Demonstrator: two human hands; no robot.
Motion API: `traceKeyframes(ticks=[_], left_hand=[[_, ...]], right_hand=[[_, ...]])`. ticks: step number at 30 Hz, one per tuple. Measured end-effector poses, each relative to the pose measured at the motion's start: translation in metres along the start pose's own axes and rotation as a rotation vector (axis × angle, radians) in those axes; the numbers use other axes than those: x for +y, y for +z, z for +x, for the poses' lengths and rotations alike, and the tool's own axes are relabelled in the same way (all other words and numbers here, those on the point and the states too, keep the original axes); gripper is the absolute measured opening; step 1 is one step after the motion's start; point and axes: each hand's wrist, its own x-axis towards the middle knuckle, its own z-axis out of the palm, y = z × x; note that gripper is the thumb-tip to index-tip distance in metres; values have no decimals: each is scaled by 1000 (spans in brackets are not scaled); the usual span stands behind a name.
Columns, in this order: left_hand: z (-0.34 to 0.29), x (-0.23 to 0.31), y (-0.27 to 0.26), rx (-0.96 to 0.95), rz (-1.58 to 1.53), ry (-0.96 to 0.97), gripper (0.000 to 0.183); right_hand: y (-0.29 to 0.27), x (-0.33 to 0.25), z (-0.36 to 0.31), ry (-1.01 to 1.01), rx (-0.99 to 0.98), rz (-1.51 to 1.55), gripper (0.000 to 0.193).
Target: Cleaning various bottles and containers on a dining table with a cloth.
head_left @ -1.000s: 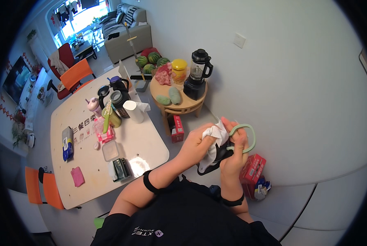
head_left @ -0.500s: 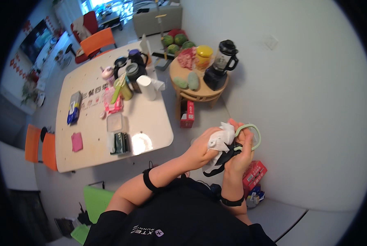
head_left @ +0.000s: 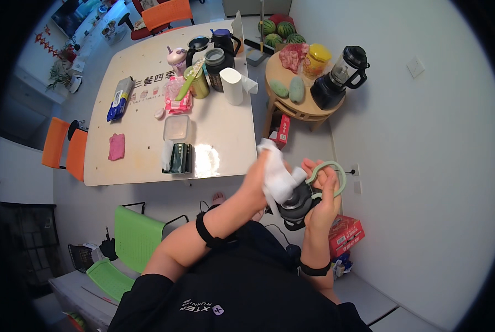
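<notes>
My right hand (head_left: 320, 214) holds a dark grey and black lid (head_left: 298, 202) with a pale green loop handle (head_left: 342, 178), its thumb and fingers around the loop. A silvery band shows on the lid, turned toward my other hand. My left hand (head_left: 254, 185), slightly blurred, grips a crumpled white paper towel (head_left: 278, 177). Part of the towel hangs down against the lid's left side. The left fingertips are hidden by the towel. Both hands are held in front of my body, to the right of the table.
The cream table (head_left: 142, 171) bears a paper towel roll (head_left: 233, 88), a large dark bottle (head_left: 219, 69), a clear container (head_left: 177, 128), a tissue pack (head_left: 178, 158) and a pink cloth (head_left: 116, 147). A round wooden stand (head_left: 308, 108) holds a blender (head_left: 341, 77). A wall (head_left: 402, 138) rises on the right.
My left hand has moved up and left with the towel, drawing away from my right hand. The lid shows more openly now, with its metal band visible. The whole view has shifted.
</notes>
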Motion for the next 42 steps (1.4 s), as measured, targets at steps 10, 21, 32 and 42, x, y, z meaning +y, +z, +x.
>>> traceKeyframes(ticks=[10,21,32,42], left_hand=[[1,14,-45,-373,1071,612,35],[34,65,-112,-122,886,181,38],[54,112,-168,60,308,-186,41],[43,163,-221,266,1701,305,49]], right_hand=[[41,11,12,-63,153,311,44],[108,14,10,-68,61,468,37],[159,42,27,-315,100,304,35],[148,130,96,-25,190,452,30]])
